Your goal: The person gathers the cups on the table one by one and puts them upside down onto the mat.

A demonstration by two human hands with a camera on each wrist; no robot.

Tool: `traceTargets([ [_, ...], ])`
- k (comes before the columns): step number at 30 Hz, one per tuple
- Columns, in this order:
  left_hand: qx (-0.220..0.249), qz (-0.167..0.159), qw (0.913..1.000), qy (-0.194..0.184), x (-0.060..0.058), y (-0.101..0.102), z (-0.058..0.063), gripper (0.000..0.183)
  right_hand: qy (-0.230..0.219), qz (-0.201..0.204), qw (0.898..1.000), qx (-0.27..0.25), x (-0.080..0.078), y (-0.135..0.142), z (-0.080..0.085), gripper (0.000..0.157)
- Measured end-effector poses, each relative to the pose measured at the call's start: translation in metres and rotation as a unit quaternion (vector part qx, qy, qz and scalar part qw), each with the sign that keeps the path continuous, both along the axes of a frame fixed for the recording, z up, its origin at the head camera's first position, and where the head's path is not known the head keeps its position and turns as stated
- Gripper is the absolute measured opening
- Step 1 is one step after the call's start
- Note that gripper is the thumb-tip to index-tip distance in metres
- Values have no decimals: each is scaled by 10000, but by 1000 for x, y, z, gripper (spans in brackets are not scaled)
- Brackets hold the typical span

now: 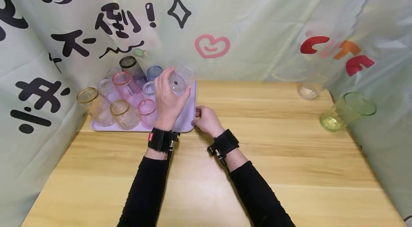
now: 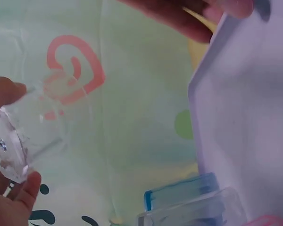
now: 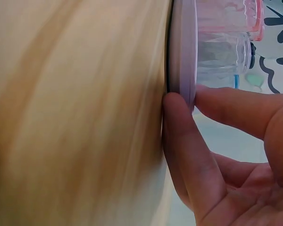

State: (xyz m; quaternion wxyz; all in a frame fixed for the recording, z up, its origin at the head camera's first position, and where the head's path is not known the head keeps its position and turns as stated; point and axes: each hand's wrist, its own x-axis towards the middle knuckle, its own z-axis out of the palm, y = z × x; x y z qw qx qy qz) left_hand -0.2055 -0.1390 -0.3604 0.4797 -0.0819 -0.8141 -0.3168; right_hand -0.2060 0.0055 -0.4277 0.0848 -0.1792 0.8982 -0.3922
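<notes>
My left hand point(image 1: 168, 101) grips a clear glass point(image 1: 185, 73) above the right part of the lilac tray point(image 1: 186, 119). The glass is tilted, and its thick faceted base point(image 2: 9, 146) shows in the left wrist view. With thumb and fingers my right hand point(image 1: 208, 121) pinches the tray's right edge, the thumb on the rim and a fingertip low against the outer side point(image 3: 183, 61). Several glasses stand on the tray's left part, among them an amber-rimmed glass point(image 1: 124, 116), a pink glass point(image 1: 148, 112) and a blue glass point(image 1: 155, 72).
On the table's right side stand a tall green glass point(image 1: 349, 110) and a small clear glass point(image 1: 309, 91). A printed cloth point(image 1: 254, 26) hangs behind the wooden table point(image 1: 273, 148) and along both sides.
</notes>
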Motion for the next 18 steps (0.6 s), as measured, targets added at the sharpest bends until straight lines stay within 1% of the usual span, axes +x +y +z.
traceTargets([
  [3, -96, 273, 9994, -207, -6, -5, 7, 70, 38, -51, 10000, 23, -1, 0, 0, 52],
  [5, -90, 408, 9983, -413, -10, -8, 13, 71, 52, -51, 10000, 41, -1, -1, -1, 53],
  [8, -75, 589, 9936, -960, -18, -9, 20, 73, 113, -36, 9999, 55, -2, -2, -3, 51],
  [10, -85, 683, 9876, -1408, -23, -8, 23, 74, 144, -38, 9999, 40, -3, -2, -4, 51],
  [13, -130, 757, 9756, -2057, -32, -7, 26, 74, 178, -45, 9998, 21, -4, -2, -5, 50],
  [16, -202, 798, 9647, -2503, -41, -5, 25, 74, 169, -51, 9998, 24, -4, -2, -5, 50],
  [18, -225, 824, 9554, -2826, -46, -5, 23, 74, 152, -49, 9999, 15, -3, -2, -4, 50],
])
